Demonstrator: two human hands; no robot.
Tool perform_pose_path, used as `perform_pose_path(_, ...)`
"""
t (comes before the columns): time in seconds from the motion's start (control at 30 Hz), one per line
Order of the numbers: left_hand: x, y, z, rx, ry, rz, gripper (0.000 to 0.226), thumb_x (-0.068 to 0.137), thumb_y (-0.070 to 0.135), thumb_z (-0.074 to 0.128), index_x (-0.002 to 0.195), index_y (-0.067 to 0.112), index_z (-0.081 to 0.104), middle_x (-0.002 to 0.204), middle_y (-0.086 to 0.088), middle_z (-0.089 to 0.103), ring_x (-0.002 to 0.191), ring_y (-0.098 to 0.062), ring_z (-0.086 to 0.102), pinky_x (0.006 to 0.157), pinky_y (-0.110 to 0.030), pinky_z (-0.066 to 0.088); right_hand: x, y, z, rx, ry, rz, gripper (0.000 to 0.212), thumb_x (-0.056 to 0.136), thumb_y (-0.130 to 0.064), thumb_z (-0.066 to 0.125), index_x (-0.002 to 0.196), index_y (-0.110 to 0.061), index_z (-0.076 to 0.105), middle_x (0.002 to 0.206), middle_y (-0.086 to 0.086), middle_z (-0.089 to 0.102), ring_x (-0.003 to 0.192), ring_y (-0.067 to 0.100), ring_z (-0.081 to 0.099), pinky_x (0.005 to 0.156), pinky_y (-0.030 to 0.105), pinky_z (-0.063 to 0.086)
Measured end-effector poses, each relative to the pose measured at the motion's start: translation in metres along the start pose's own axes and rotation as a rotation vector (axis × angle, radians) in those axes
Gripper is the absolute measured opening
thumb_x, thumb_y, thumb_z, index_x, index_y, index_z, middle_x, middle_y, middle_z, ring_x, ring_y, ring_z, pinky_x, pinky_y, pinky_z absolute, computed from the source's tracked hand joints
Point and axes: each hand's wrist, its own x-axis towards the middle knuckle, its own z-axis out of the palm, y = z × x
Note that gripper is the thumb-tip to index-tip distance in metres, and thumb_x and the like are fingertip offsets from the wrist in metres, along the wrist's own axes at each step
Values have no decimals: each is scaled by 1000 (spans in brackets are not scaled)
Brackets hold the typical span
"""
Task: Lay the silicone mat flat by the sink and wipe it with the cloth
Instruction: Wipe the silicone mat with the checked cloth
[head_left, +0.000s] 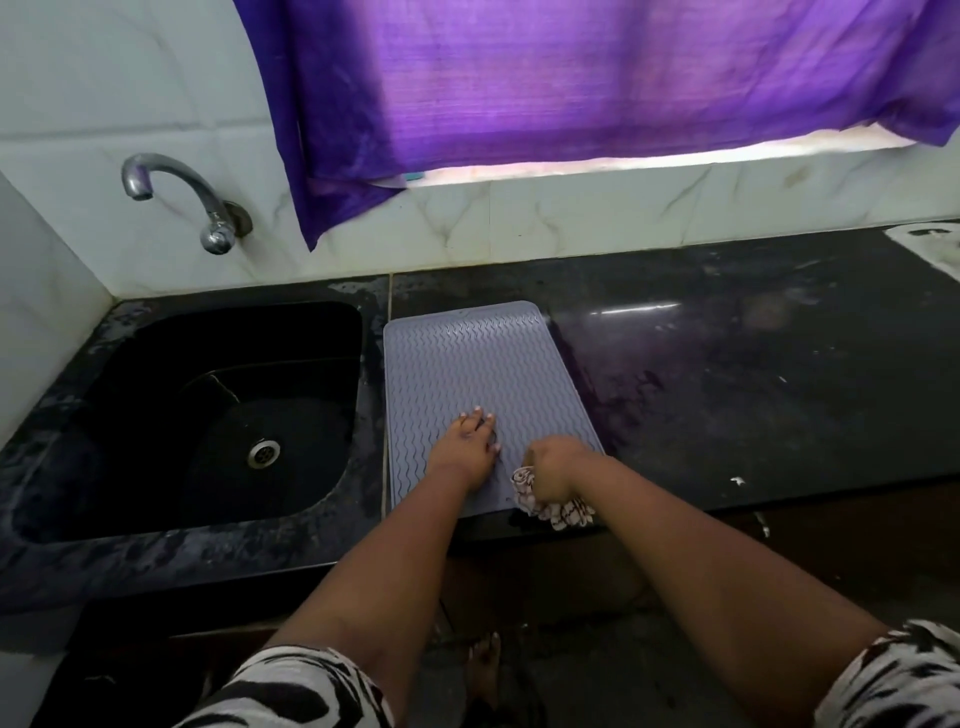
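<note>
A grey-lilac silicone mat (483, 374) with a wavy ribbed pattern lies flat on the black counter, just right of the sink (208, 415). My left hand (465, 447) rests palm down on the mat's near part, fingers spread. My right hand (556, 470) is closed on a bunched white cloth with dark stripes (556, 506) at the mat's near right corner, by the counter's front edge. Part of the cloth is hidden under my fist.
A chrome tap (208, 218) sticks out of the tiled wall above the sink. A purple curtain (571, 93) hangs over the window behind. The wet black counter (753, 389) stretches to the right, with small white specks (736, 481) near its front edge.
</note>
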Motion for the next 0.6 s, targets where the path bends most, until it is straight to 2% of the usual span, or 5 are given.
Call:
perform_pose_path(0.13, 5, 1, -14, 3, 36, 25, 52, 102, 37, 33, 150, 18, 28, 159, -4, 21, 145, -25, 19, 117, -41, 25, 3, 21, -32, 265, 38, 31, 27, 81, -14, 59, 106, -7, 61, 115, 16, 62, 96, 25, 58, 81, 30, 49)
perform_pose_path(0.23, 15, 3, -31, -64, 93, 24, 46, 101, 35, 37, 143, 16, 40, 145, -9, 41, 135, -27, 34, 109, -40, 32, 15, 41, -65, 604, 184, 88, 23, 77, -13, 60, 98, -4, 66, 102, 13, 68, 96, 27, 64, 87, 40, 55)
perform_pose_path(0.33, 36, 5, -50, -61, 139, 24, 44, 100, 31, 38, 139, 13, 43, 140, -11, 45, 130, -28, 39, 107, -41, 35, 32, 47, -90, 617, 227, 102, 20, 75, -15, 63, 92, -9, 70, 95, 11, 70, 90, 25, 66, 76, 32, 54)
perform_pose_path(0.47, 71, 1, -70, -87, 160, 9, 49, 100, 31, 39, 143, 10, 36, 147, -12, 40, 136, -28, 34, 112, -40, 29, 69, 47, -107, 508, 292, 111, 30, 79, -20, 65, 107, -11, 68, 110, 12, 67, 98, 25, 62, 81, 29, 50)
perform_pose_path(0.6, 111, -10, -82, -88, 161, 2, 55, 98, 32, 43, 148, 12, 29, 152, -10, 33, 141, -27, 28, 115, -41, 26, 112, 45, -127, 553, 347, 115, 49, 88, -13, 57, 137, -16, 50, 134, 14, 55, 117, 28, 56, 91, 28, 46)
